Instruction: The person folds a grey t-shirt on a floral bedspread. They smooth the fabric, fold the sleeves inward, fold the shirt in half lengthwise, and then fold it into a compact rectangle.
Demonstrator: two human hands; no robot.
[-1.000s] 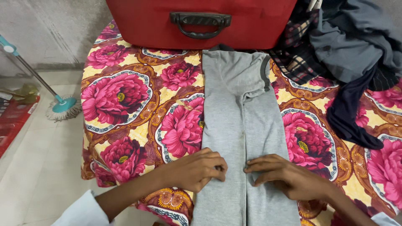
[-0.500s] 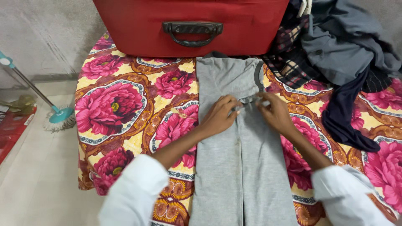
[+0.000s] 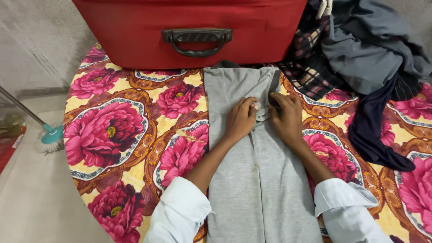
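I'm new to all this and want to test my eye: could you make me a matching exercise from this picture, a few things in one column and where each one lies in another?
Things:
1. red suitcase
2. grey garment
3. pile of dark clothes
4. mop

Places:
A. on the floor, left of the table
B. flat under both hands
C. at the far edge of the flowered cloth, handle facing the person
D. heaped at the upper right

Pairs: 1-C, 2-B, 3-D, 4-A
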